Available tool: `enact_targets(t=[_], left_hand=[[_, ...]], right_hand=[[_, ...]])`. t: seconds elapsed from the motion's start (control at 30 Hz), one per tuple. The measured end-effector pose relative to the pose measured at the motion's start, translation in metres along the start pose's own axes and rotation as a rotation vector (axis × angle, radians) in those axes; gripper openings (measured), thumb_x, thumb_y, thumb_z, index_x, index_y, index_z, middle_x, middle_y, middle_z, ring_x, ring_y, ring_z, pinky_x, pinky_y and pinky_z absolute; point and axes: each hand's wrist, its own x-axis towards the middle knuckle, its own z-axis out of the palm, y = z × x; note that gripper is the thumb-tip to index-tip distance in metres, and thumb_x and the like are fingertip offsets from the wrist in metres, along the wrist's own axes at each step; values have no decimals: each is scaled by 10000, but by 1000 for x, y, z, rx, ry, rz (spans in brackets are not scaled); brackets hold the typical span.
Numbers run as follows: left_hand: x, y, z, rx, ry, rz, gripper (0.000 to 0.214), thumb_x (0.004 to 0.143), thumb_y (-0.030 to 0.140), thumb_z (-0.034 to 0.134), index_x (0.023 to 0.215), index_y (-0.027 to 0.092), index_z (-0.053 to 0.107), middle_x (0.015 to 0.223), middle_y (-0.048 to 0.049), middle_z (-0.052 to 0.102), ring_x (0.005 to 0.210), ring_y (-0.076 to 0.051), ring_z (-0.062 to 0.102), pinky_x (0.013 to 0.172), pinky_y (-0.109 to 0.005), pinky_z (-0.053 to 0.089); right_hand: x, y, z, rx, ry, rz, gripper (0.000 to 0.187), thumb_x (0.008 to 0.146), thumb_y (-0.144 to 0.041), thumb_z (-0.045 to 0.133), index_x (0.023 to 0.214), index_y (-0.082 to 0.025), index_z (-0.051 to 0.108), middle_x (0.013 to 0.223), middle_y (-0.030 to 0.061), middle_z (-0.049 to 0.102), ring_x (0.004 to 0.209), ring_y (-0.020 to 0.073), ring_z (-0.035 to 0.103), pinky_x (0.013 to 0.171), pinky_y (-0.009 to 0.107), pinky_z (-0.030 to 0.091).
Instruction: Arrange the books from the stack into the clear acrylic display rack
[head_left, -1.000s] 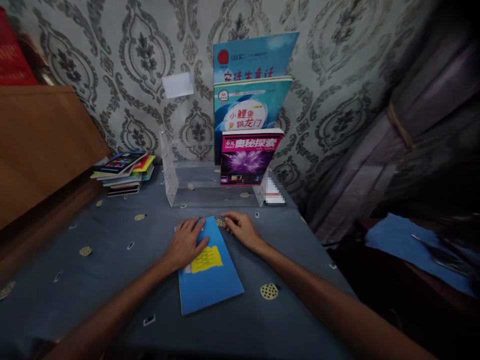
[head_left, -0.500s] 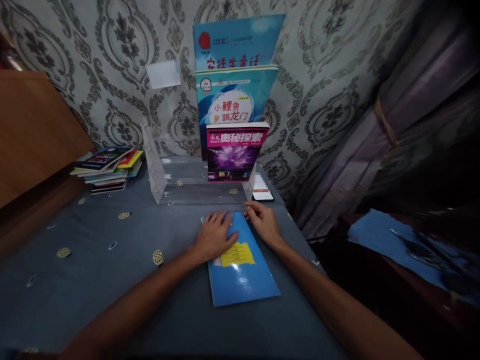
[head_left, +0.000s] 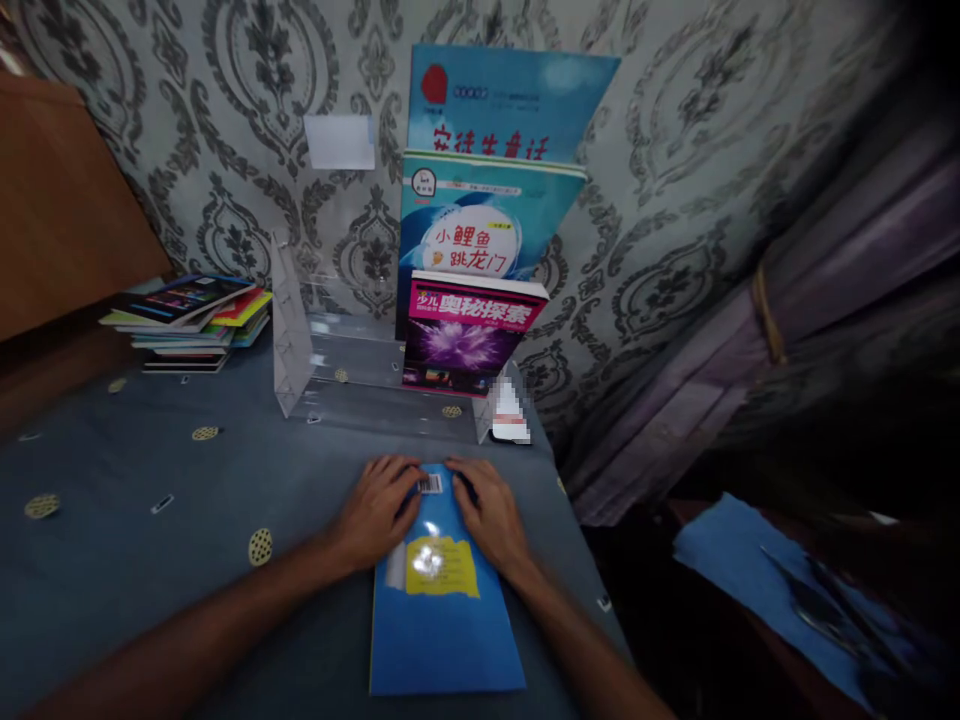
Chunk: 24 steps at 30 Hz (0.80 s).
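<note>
A blue book (head_left: 442, 645) with a yellow text patch and a barcode lies flat on the cloth-covered table. My left hand (head_left: 381, 510) grips its upper left edge, the thumb on the cover and the fingers bent over the side. On the opposite edge, my right hand (head_left: 491, 515) holds the upper right corner with curled fingers. Beyond them stands a clear tiered rack (head_left: 292, 330). Its right side carries a purple-and-pink book (head_left: 457, 335), a teal book (head_left: 491, 225) behind it, and a taller blue book (head_left: 517, 95) at the back.
A stack of books (head_left: 195, 315) sits at the far left beside a wooden panel (head_left: 67, 200). A phone (head_left: 511, 415) with a blurred screen is at the rack's right foot. To the right hang a tied curtain (head_left: 720, 380) and, lower, a blue cloth (head_left: 750, 580) with dark tools.
My left hand has moved off the cover's middle to the left edge, uncovering the barcode. The book and both hands sit nearer to me and lower in view; the view has shifted.
</note>
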Motion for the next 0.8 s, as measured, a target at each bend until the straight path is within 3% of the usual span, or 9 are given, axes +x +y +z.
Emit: enact_targets(t=[0.4, 0.63, 0.8], left_hand=[[-2, 7, 6, 111, -44, 36, 298, 967, 185, 452, 1248, 203, 548, 1306, -94, 601, 1232, -254, 528, 1089, -494, 381], [-2, 9, 7, 110, -17, 46, 279, 948, 169, 472, 1212, 193, 559, 1287, -100, 614, 1231, -247, 544, 1099, -492, 381], [0, 9, 3, 80, -72, 18, 316, 947, 183, 491, 1258, 211, 540, 1313, -86, 604, 1258, -243, 529, 1121, -502, 367]], right_hand=[[-5, 7, -3, -42, -23, -29, 259, 971, -227, 470, 1125, -222, 678, 1090, 95, 710, 1026, 261, 653, 900, 444, 547], [-7, 13, 0, -36, 27, -47, 249, 977, -255, 463, 1100, -234, 679, 1045, 81, 712, 988, 256, 661, 853, 430, 560], [-3, 13, -3, -56, 4, -67, 256, 976, -282, 457, 1081, -234, 685, 1028, 77, 726, 974, 259, 672, 846, 432, 566]])
